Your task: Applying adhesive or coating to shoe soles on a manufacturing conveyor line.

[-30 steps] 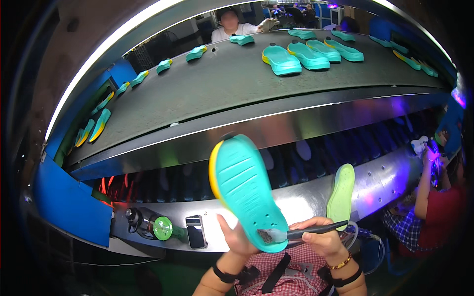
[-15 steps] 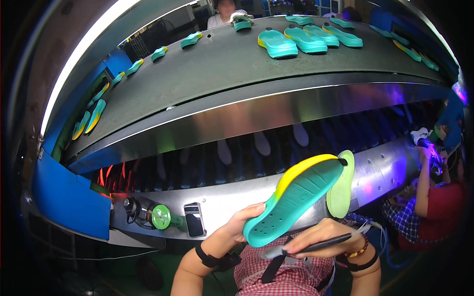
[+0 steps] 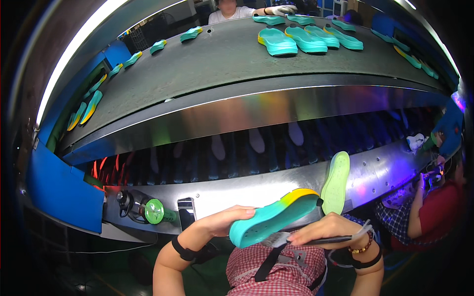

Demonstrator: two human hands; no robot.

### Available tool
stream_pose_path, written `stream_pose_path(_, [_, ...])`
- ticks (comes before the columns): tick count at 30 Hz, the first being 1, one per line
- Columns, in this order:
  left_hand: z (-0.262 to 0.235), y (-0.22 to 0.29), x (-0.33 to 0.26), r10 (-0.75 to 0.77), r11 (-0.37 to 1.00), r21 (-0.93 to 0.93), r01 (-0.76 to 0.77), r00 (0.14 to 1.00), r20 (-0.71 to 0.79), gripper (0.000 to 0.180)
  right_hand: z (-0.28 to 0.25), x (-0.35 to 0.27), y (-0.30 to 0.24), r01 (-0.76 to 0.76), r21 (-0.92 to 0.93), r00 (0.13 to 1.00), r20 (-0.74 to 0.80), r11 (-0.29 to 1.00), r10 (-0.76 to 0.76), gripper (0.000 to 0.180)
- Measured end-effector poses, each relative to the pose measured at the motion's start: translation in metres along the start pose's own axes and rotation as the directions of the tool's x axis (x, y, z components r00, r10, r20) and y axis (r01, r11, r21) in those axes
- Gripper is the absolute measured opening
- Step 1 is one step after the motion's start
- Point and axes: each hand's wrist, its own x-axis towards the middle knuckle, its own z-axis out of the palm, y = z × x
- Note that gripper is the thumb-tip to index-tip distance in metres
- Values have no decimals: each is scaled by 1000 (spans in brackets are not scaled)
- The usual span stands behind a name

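Note:
My left hand (image 3: 229, 221) is closed on a teal and yellow shoe sole (image 3: 271, 215), gripping its teal end with the thumb on the near edge. The sole is tilted, and its black-tipped yellow end points right. My right hand (image 3: 328, 229) pinches a black-handled brush (image 3: 326, 240). Its pale, flat brush head (image 3: 276, 240) lies close against the sole's lower edge; whether they touch, I cannot tell. Beyond my right hand, a pale green sole (image 3: 335, 182) rests on the metal ledge (image 3: 237, 195).
On the ledge to the left are a dark bottle (image 3: 131, 206), a green-lidded bottle (image 3: 154, 211) and a phone (image 3: 186, 212). Several teal soles (image 3: 277, 42) sit on the dark conveyor belt (image 3: 197, 74). One person (image 3: 229, 15) reaches over its far side; another (image 3: 429, 212) works at right.
The held sole has moved down and left and tipped flatter. The brush head is nearer its underside. Across the belt, the person's gloved hand has moved right, leaving a sole on the belt.

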Motion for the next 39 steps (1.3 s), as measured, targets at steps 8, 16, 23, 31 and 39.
stream_pose_path(8, [-13, -7, -21, 164, 977, 156, -146, 981, -107, 64, 15, -7, 6, -68, 13, 958, -278, 998, 69, 19])
stream_pose_path(16, [-2, -58, 58, 498, 661, -576, -481, 855, -143, 83, 28, 11, 26, -140, -15, 812, -575, 990, 106, 21])
stream_pose_path(23, [0, -63, 65, 462, 519, -563, -643, 765, -449, 89, 58, 6, 20, -10, -276, 923, -373, 961, -97, 19])
stream_pose_path(31, [26, -43, 69, 523, 526, -449, -722, 691, -499, 88, 38, 20, 2, -13, -117, 863, -503, 993, -48, 20])
stream_pose_path(39, [24, -23, 49, 612, 414, -417, -809, 587, -530, 88, 37, -3, 5, -40, -45, 923, -385, 998, 19, 24])
